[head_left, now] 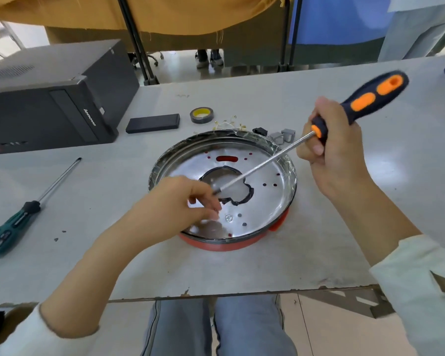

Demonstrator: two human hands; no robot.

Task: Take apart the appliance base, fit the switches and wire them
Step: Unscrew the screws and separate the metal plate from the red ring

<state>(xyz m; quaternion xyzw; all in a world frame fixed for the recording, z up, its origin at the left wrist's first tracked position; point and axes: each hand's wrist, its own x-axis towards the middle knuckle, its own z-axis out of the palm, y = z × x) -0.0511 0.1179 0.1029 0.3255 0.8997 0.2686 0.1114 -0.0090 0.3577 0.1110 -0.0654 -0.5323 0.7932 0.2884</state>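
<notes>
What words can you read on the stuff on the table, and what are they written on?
"lenovo": white letters on the front of the black computer case, running sideways.
Green-handled screwdriver: small marks on its handle, too blurred to read.
Orange-and-black screwdriver, tape roll, flat black box and appliance base: no writing shows.

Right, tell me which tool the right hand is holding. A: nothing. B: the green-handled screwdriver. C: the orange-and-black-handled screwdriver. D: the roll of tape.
C: the right hand grips the orange-and-black-handled screwdriver, its shaft slanting down toward the left hand over the appliance base, while the green-handled screwdriver lies untouched on the table.
</notes>
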